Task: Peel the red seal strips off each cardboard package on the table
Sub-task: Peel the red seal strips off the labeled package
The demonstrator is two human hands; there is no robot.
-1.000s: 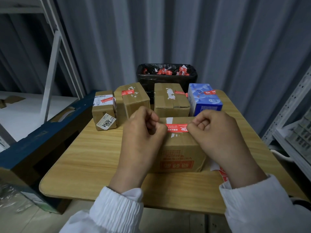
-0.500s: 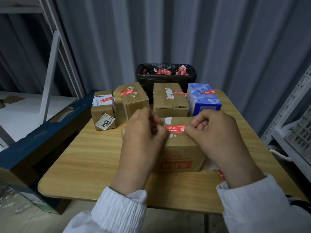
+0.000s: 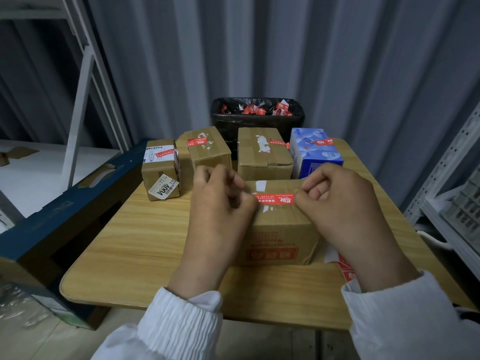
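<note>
A cardboard box (image 3: pixel 280 229) with red print on its front stands in the middle of the wooden table (image 3: pixel 135 237). A red seal strip (image 3: pixel 274 198) lies across its top. My left hand (image 3: pixel 220 211) has curled fingers at the strip's left end, and my right hand (image 3: pixel 335 201) pinches its right end between thumb and forefinger. Behind stand a small labelled box (image 3: pixel 161 175), two brown boxes (image 3: pixel 210 154) (image 3: pixel 262 157) and a blue box (image 3: pixel 315 154), each with a red strip on top.
A black-lined bin (image 3: pixel 257 118) holding several red strips stands behind the table. A sheet of red stickers (image 3: pixel 346 268) lies under my right wrist. A blue-edged carton (image 3: pixel 52 216) sits at the left and white shelving (image 3: pixel 454 193) at the right.
Both hands stay at the ends of the strip on the near box. My hands have spread slightly apart, so a little more of the strip shows between them.
</note>
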